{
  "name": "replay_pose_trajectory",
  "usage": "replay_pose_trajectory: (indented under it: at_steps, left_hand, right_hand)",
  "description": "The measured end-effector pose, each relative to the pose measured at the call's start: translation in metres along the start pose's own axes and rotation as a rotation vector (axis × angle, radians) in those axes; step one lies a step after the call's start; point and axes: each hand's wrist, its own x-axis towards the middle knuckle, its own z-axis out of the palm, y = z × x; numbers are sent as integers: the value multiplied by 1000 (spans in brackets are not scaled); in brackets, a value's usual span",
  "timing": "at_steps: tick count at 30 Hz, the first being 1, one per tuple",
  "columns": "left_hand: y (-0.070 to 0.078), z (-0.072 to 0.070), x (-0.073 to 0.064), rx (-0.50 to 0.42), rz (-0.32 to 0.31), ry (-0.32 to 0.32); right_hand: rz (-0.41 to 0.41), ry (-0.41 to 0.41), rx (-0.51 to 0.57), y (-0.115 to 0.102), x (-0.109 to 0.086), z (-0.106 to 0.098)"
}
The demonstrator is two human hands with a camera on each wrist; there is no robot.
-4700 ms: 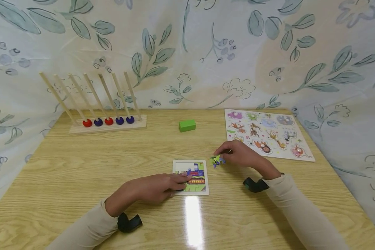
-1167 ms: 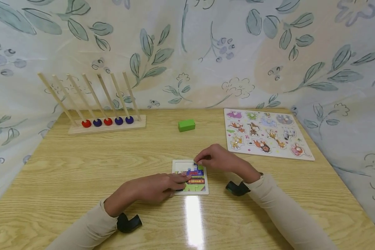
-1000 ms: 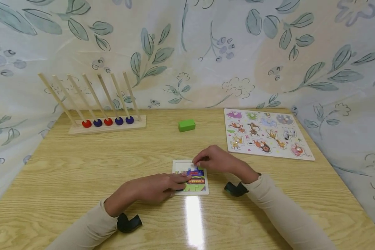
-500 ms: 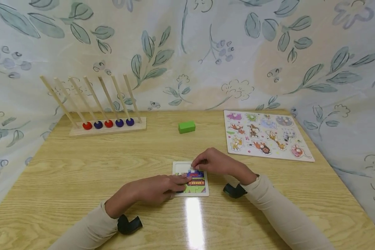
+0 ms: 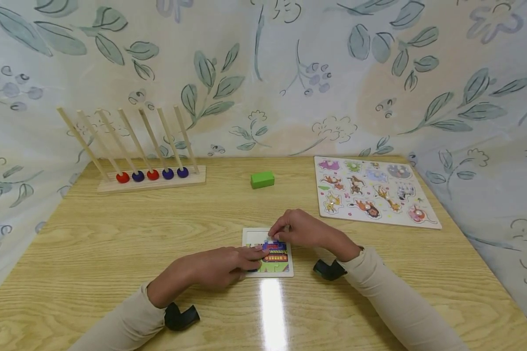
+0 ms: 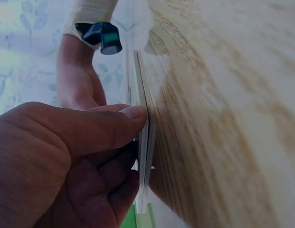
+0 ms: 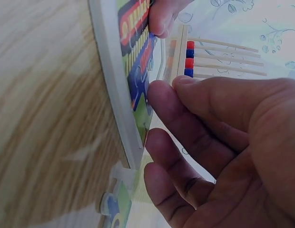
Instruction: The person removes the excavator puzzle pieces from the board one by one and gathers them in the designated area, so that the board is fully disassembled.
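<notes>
A small framed jigsaw puzzle (image 5: 275,265) with a blue and red train picture lies on the table. Its upper left part shows bare white. My left hand (image 5: 219,265) lies over its left side, fingers stretched across the picture; in the left wrist view the thumb (image 6: 131,116) touches the frame's edge. My right hand (image 5: 305,228) is at the upper right corner, thumb and index finger bent close together on a blue and green puzzle piece (image 7: 142,111). That piece lies nearly level with the picture; the fingertips hide part of it.
Behind the puzzle stands a green block (image 5: 262,180). A wooden peg rack (image 5: 175,182) with red and blue beads is at back left. An animal knob puzzle board (image 5: 347,213) lies at back right. A floral cloth (image 5: 263,73) hangs behind the table.
My right hand has carried the puzzle piece left from the table beside the frame into its upper right corner, then shifted slightly left. My left hand has stayed on the puzzle.
</notes>
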Motion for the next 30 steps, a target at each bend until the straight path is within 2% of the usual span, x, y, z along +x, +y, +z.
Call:
replay_pose_trajectory:
  at_steps: [4, 11, 22, 30]
  left_hand:
    - [0, 0, 0, 3, 0, -2]
    - [0, 0, 0, 10, 10, 3]
    - [0, -1, 0, 0, -7, -7]
    - [0, 0, 0, -6, -2, -1]
  right_hand:
    - [-11, 4, 19, 0, 0, 0]
    - [-11, 58, 33, 1, -1, -2]
    - [-6, 41, 30, 0, 1, -2]
    - [-49, 62, 32, 2, 0, -1]
